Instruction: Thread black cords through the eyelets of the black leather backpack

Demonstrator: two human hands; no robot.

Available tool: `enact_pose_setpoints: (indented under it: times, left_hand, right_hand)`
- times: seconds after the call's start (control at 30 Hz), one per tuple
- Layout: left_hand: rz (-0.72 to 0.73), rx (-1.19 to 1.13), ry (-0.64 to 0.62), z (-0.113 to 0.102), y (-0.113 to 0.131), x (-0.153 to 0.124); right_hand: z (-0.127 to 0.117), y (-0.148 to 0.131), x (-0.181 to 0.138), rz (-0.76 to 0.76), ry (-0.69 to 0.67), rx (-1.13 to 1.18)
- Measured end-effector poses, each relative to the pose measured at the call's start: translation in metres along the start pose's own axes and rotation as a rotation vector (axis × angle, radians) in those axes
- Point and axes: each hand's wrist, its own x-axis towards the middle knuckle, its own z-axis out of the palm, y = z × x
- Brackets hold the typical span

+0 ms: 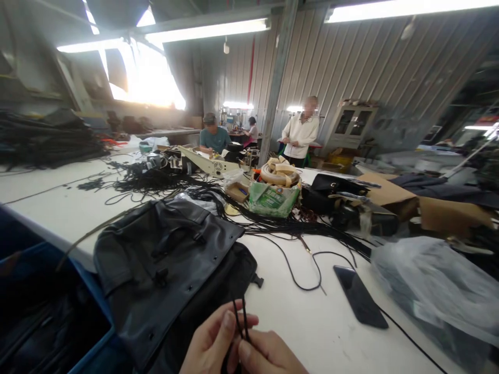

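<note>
At the bottom edge my left hand [212, 340] and my right hand [268, 356] meet, both pinching a thin black cord [239, 317] that runs up toward a black leather bag [163, 259]. The bag lies flat on the white table [312, 322] just beyond my hands, flap side up with small studs along its edge. Only the fingers and part of each hand show; the wrists are cut off by the frame.
A dark phone [360, 296] lies right of the bag. Loose black cords [273, 228] sprawl across the table, with a green bag of tan rolls [275, 189], cardboard [390, 192] and a plastic-wrapped bundle [432, 291]. A blue bin [50, 311] stands at left. Other people work at the back.
</note>
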Motion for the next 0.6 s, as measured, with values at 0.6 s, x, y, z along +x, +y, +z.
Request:
enact_pose_setpoints:
  times: [0.6]
  left_hand:
    - [-0.111, -0.094, -0.159, 0.015, 0.000, 0.016]
  right_hand:
    - [-0.006, 0.029, 0.001, 0.013, 0.027, -0.037]
